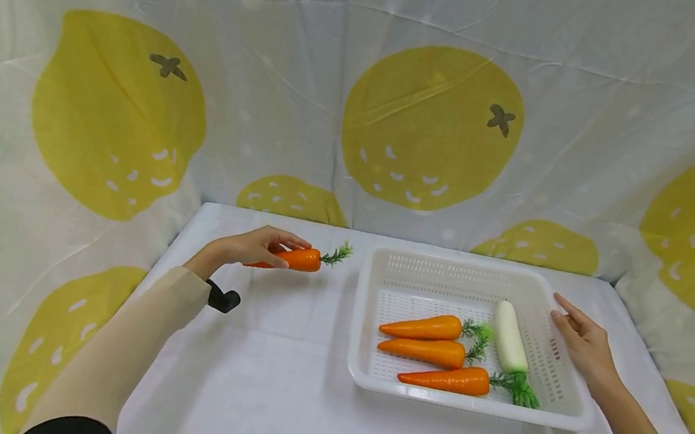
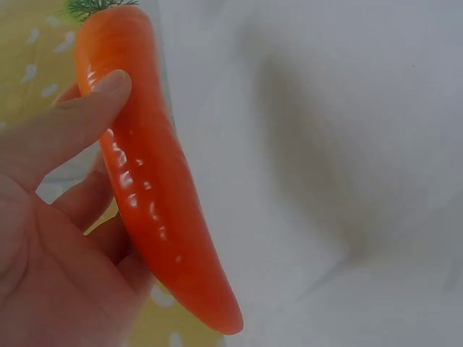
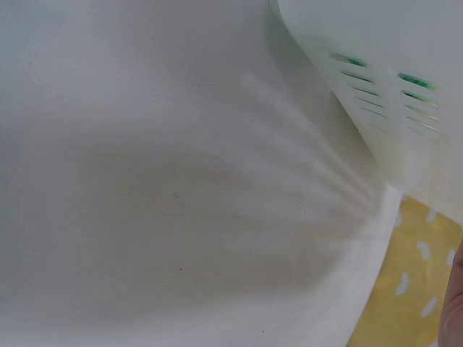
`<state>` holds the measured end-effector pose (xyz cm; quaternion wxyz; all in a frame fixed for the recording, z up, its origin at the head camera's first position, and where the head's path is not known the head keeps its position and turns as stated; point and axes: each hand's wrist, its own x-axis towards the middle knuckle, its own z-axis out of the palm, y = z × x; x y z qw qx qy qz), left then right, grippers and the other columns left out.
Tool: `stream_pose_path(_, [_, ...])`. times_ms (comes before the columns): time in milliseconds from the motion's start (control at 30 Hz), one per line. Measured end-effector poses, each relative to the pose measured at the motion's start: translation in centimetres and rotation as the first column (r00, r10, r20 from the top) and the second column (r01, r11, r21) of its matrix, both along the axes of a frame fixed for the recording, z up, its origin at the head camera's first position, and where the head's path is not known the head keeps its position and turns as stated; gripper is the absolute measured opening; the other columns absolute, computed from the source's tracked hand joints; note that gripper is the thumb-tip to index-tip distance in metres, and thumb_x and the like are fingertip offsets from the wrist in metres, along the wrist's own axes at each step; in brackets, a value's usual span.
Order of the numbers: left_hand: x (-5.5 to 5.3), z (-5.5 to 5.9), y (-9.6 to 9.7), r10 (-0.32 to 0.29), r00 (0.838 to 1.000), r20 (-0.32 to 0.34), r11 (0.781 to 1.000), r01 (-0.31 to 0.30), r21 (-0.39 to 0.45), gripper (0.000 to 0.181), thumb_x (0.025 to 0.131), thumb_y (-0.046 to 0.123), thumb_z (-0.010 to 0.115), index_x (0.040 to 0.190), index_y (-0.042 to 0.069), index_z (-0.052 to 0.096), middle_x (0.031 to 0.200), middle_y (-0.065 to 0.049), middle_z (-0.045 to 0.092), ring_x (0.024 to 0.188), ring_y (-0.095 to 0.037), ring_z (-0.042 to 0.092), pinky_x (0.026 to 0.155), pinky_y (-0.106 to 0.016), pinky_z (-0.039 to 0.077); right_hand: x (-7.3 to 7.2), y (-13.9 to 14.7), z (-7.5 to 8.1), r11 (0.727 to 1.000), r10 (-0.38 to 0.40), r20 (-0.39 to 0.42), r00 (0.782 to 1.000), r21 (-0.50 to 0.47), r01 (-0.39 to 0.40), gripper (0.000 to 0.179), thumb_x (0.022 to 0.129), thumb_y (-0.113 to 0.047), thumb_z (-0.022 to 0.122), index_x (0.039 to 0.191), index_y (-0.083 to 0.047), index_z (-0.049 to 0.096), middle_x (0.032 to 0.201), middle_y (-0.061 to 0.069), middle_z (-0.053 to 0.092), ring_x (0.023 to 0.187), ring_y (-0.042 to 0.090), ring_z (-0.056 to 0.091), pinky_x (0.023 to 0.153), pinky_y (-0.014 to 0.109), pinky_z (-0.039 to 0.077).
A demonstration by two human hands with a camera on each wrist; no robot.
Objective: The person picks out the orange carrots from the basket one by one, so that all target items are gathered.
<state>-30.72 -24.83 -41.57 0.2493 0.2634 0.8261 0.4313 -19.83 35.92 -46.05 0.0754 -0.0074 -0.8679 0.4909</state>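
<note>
My left hand (image 1: 260, 245) holds an orange carrot (image 1: 304, 261) with a green leafy top, left of the white basket (image 1: 361, 323). In the left wrist view the thumb lies across the carrot (image 2: 155, 173) near its thick end, with fingers behind, and its shadow falls on the cloth apart from it. Inside the basket lie three carrots (image 1: 424, 326), tips to the left, and a white radish (image 1: 509, 336) with green leaves. My right hand (image 1: 585, 347) touches the basket's right rim with fairly straight fingers; only a sliver of it shows in the right wrist view.
A white cloth covers the table (image 1: 255, 397). Behind and at both sides hangs a pale curtain (image 1: 296, 106) with yellow lemon prints. In the right wrist view the slotted basket wall (image 3: 376, 43) stands over the cloth.
</note>
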Motion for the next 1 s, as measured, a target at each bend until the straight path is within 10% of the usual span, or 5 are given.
stream_pose_path(1000, [-1.1, -4.0, 0.8, -0.048, 0.997, -0.066, 0.998, 0.046, -0.032, 0.047, 0.091, -0.006, 0.067, 0.137, -0.004, 0.055, 0.136, -0.024, 0.055, 0.127, -0.043, 0.048, 0.111, -0.055, 0.034, 0.0, 0.0, 0.0, 1.0, 0.005, -0.011, 1.0, -0.019, -0.005, 0.059, 0.104, -0.027, 0.056, 0.15, 0.002, 0.035, 0.084, -0.019, 0.058, 0.069, -0.002, 0.055, 0.055, 0.017, 0.048])
